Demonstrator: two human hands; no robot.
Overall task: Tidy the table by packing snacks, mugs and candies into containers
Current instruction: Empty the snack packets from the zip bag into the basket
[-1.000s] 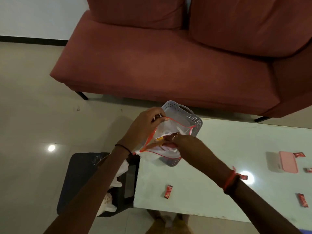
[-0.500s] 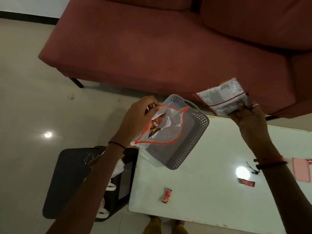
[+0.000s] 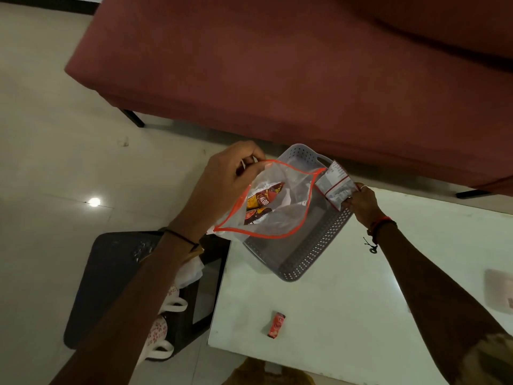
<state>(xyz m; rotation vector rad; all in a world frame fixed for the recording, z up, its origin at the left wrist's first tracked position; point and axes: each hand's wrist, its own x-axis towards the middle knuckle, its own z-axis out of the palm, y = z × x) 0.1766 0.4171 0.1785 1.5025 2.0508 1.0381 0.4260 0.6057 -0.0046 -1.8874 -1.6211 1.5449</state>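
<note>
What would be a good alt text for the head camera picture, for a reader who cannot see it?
A left hand holds open a clear zip bag with snack packets inside, above a grey basket on a white table, while the right hand brings a silver snack packet to its mouth. One red candy lies on the table.

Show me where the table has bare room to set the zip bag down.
Free: the white table between the grey basket and the red candy, and right of the candy under the right forearm. Crowded: the far left corner, filled by the basket, the zip bag and both hands.
</note>
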